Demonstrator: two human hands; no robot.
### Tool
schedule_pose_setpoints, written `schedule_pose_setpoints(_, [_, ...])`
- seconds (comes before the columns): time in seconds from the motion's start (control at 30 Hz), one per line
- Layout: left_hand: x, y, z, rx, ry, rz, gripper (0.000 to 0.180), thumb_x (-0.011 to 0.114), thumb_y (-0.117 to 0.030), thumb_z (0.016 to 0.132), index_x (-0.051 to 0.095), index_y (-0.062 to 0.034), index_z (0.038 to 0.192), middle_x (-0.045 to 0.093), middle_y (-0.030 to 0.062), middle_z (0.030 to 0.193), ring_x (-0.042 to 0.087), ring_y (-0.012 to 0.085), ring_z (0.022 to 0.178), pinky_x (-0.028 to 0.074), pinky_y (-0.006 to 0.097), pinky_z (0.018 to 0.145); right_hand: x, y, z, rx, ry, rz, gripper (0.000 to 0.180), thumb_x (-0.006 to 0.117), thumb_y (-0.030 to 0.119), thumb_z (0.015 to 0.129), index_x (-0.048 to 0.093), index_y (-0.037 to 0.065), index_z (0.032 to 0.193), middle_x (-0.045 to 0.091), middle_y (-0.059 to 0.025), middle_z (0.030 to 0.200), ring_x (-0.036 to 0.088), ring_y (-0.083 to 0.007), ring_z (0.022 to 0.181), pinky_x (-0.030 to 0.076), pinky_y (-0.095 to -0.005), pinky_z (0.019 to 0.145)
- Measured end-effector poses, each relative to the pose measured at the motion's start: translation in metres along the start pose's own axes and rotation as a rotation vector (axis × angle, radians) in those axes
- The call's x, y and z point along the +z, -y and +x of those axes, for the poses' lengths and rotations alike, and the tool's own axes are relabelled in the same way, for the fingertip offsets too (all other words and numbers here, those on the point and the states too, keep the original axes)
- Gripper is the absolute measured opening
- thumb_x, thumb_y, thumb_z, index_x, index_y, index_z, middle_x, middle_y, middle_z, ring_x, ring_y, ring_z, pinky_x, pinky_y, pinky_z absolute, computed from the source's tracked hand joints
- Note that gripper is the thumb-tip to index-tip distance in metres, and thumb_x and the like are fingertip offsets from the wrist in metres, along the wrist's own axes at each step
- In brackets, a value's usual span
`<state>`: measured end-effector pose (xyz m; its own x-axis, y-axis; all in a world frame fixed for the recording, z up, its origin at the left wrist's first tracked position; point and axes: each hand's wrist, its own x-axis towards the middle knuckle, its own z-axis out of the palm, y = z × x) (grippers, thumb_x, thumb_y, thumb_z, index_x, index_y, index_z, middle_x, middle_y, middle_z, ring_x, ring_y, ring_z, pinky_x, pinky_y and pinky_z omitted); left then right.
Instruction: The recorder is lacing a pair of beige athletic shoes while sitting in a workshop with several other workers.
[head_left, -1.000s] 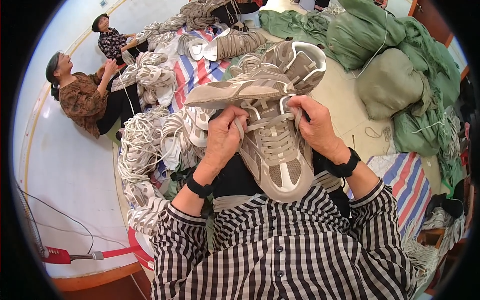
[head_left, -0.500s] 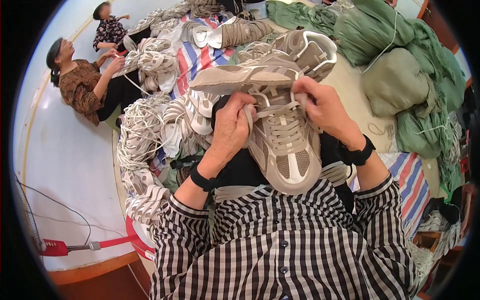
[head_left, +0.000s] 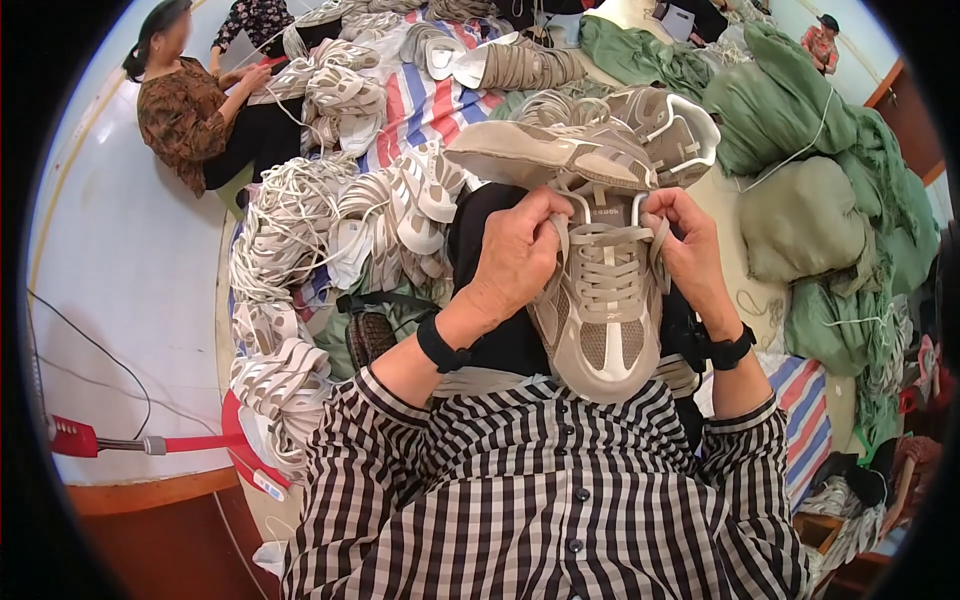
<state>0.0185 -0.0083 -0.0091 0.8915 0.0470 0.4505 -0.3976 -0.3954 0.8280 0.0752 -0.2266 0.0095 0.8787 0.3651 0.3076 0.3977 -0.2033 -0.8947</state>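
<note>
A beige-and-brown sneaker (head_left: 604,352) rests on my lap, its toe toward me. Flat beige laces (head_left: 610,268) criss-cross its tongue. My left hand (head_left: 520,250) is closed in a pinch on the shoelace at the left of the top eyelets. On the opposite side my right hand (head_left: 690,248) pinches the shoelace too, a loop of it hanging below the fingers. Right beyond my hands another sneaker (head_left: 535,150) lies on its side with its sole turned to the left. A further sneaker (head_left: 680,125) sits behind it, its opening showing.
Bundles of pale shoe uppers (head_left: 300,225) are heaped on the left. Large green sacks (head_left: 800,215) fill the right side. A striped sheet (head_left: 440,100) lies beyond the shoes. One person (head_left: 185,115) sits at the far left, working with laces; others are farther back.
The whole view has shifted, so the shoes and my hands appear farther right. Both hands keep their pinch on the laces. The seated person at left has lowered their head.
</note>
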Motion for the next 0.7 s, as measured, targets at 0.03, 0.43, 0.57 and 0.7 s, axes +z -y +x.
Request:
schedule_pose_setpoints(0.03, [-0.0003, 0.0018, -0.0001, -0.003, 0.006, -0.04, 0.014, 0.05, 0.005, 0.087, 0.058, 0.0014, 0.098, 0.06, 0.0039, 0.071, 0.052, 0.0064, 0.066, 0.043, 0.022, 0.062, 0.0003, 0.0, 0.0002, 0.004, 0.002, -0.011, 0.007, 0.059, 0.005, 0.089, 0.056, 0.001, 0.095, 0.053, 0.0053, 0.076, 0.046, -0.0038, 0.07, 0.039, -0.0199, 0.064])
schedule_pose_setpoints(0.43, [0.0018, -0.0004, 0.0033, 0.247, 0.028, 0.082, 0.025, 0.046, 0.007, 0.082, 0.058, -0.0028, 0.102, 0.061, 0.0142, 0.078, 0.06, 0.0265, 0.064, 0.047, 0.03, 0.062, 0.0026, -0.0027, -0.0008, -0.024, -0.008, 0.032, 0.007, 0.059, 0.004, 0.089, 0.056, 0.002, 0.096, 0.054, 0.0055, 0.079, 0.048, -0.0039, 0.072, 0.039, -0.0197, 0.065])
schedule_pose_setpoints(0.57, [-0.0002, -0.0023, 0.004, 0.253, 0.069, 0.104, 0.027, 0.047, 0.008, 0.083, 0.057, -0.0038, 0.106, 0.061, 0.0133, 0.08, 0.06, 0.024, 0.065, 0.046, 0.029, 0.062, 0.0006, 0.0006, -0.0018, -0.014, -0.005, 0.042, 0.007, 0.059, 0.004, 0.089, 0.057, 0.002, 0.096, 0.054, 0.0054, 0.079, 0.048, -0.0041, 0.072, 0.04, -0.0198, 0.066])
schedule_pose_setpoints(0.7, [0.0007, 0.0006, 0.0047, 0.255, 0.053, 0.033, 0.029, 0.048, 0.009, 0.084, 0.058, -0.0046, 0.107, 0.061, 0.0132, 0.079, 0.06, 0.0224, 0.064, 0.045, 0.028, 0.061, 0.0022, -0.0018, 0.0004, -0.035, -0.001, 0.034, 0.007, 0.059, 0.005, 0.089, 0.056, 0.002, 0.096, 0.055, 0.0048, 0.079, 0.048, -0.0043, 0.072, 0.04, -0.0206, 0.067])
